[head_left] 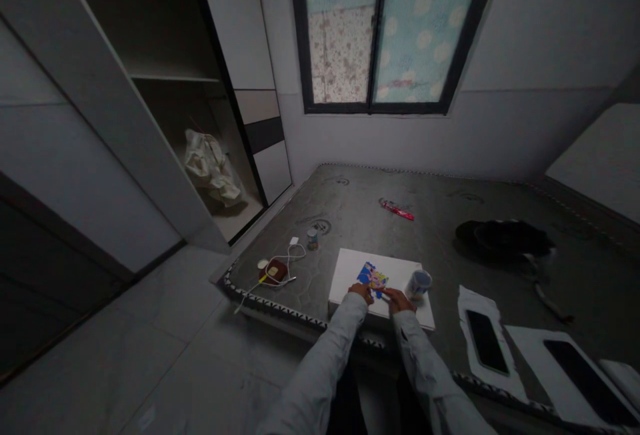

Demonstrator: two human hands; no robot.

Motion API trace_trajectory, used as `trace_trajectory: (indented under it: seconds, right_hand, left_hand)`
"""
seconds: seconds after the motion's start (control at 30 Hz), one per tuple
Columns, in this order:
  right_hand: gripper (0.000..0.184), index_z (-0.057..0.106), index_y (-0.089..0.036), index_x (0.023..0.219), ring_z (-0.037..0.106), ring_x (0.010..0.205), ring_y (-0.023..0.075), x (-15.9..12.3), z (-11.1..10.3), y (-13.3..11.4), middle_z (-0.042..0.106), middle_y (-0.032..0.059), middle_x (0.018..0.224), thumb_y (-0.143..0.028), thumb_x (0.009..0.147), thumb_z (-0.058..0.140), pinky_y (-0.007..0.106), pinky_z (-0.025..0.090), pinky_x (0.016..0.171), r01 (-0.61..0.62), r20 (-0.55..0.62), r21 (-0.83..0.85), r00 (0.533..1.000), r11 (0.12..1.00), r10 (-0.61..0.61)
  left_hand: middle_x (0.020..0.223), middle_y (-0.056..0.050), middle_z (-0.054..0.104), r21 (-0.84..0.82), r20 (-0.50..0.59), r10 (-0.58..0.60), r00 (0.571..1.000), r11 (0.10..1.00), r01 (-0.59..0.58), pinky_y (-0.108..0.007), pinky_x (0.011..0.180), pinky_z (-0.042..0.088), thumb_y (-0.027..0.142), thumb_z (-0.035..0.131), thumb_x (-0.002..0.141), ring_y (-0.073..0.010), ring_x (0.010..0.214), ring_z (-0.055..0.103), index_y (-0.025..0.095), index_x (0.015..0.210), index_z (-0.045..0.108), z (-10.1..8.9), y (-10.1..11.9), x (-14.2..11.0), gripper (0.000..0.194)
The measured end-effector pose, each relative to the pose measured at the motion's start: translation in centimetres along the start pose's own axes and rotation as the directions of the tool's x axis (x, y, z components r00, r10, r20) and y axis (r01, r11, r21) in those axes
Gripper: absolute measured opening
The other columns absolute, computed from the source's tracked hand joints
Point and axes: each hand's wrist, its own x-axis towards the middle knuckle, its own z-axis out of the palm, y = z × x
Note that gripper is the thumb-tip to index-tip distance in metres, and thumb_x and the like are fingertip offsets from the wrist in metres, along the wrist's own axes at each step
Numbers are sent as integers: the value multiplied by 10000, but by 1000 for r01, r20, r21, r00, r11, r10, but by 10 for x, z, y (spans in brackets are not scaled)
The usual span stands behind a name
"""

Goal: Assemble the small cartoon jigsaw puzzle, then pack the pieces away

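Puzzle (367, 271) on white surface (345, 267); left hand (362, 292), right hand (399, 301) half-curled at near edge, can't tell grip; better brace joined section, press flat.

Dim, greyish light is brightest at the far window (393, 35). Shadow fills the left wardrobe (150, 21); wide-angle distortion stretches the edges.

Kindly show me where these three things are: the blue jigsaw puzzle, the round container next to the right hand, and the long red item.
Jigsaw puzzle (370, 275): head view, on its printed face.
Round container (417, 290): head view, on its outer wall.
Red item (400, 211): head view, near its middle.
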Motion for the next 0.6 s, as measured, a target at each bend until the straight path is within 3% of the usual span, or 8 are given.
trace_trajectory:
  seconds: [0.2, 0.33, 0.47, 0.6]
  right_hand:
    - [395, 756, -256, 1028, 666, 1016, 259, -16, -3, -7, 717, 59, 1076, -199, 835, 417, 430, 467, 827, -49, 21, -9, 999, 999, 49]
    - [348, 741, -266, 1043, 660, 971, 239, -24, 0, -15, 704, 47, 1074, -249, 885, 431, 412, 408, 828, -66, 34, -19, 997, 998, 66]
    - [298, 732, -284, 1093, 643, 980, 229, -15, 8, -25, 702, 50, 1080, -368, 881, 541, 360, 393, 789, -28, 121, -49, 992, 998, 34]
    - [258, 743, -304, 1088, 618, 1033, 229, 2, 15, -41, 689, 62, 1154, -334, 870, 610, 339, 378, 788, 38, 219, -137, 976, 990, -7]
  left_hand:
    - [1028, -52, 723, 114, 52, 56, 997, 992, -62, -326, 932, 486, 72, 720, 629, -253, 1028, 657, 200, 807, 687, -4, 2, 3, 221]
    - [1049, -50, 734, 127, 33, 87, 996, 988, -90, -321, 930, 495, 56, 730, 640, -247, 1026, 673, 213, 883, 723, -5, 0, 3, 289]
    - [967, -38, 764, 98, -9, 83, 997, 992, -81, -269, 861, 518, 158, 748, 719, -215, 970, 702, 219, 885, 756, -9, -16, -1, 177]
    - [959, 4, 780, -33, -95, 110, 989, 993, -113, -215, 847, 515, 266, 759, 757, -164, 958, 704, 244, 932, 782, -10, -38, -4, 178]
